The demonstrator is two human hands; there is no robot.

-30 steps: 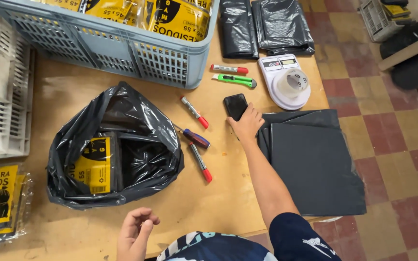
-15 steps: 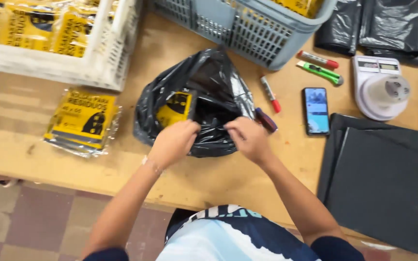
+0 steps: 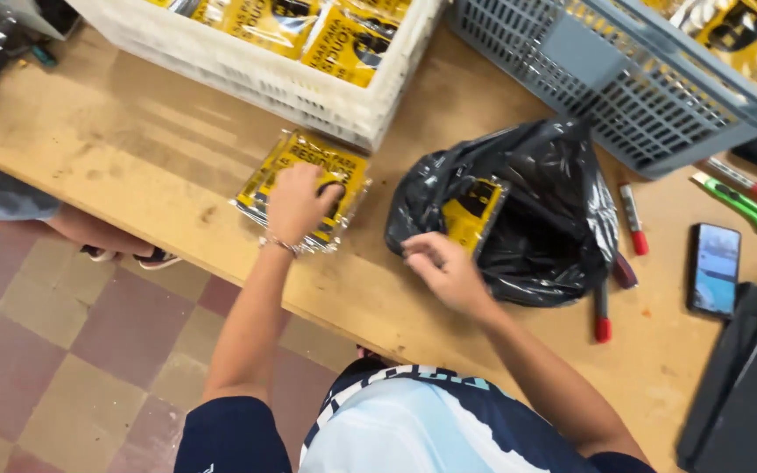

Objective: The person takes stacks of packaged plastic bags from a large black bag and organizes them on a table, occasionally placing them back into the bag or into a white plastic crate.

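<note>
The left hand (image 3: 298, 200) lies fingers-down on a yellow plastic packet (image 3: 301, 198) that rests flat on the wooden table (image 3: 133, 149), close to the table's near edge and just in front of the white crate (image 3: 265, 66); the fingers curl over the packet's far part, but whether they pinch it cannot be told. The right hand (image 3: 445, 270) is closed on the rim of a black rubbish bag (image 3: 519, 219) that lies open on the table, near the near edge and in front of the grey crate (image 3: 624, 79). A second yellow packet (image 3: 473, 210) shows inside the bag's mouth, just above the right hand.

The white crate and the grey crate both hold further yellow packets. Right of the bag lie several markers (image 3: 631, 217) with red caps, one partly under the bag's edge. A smartphone (image 3: 715, 268) lies beyond them, screen up. A stack of black folded bags (image 3: 746, 394) occupies the table's right end.
</note>
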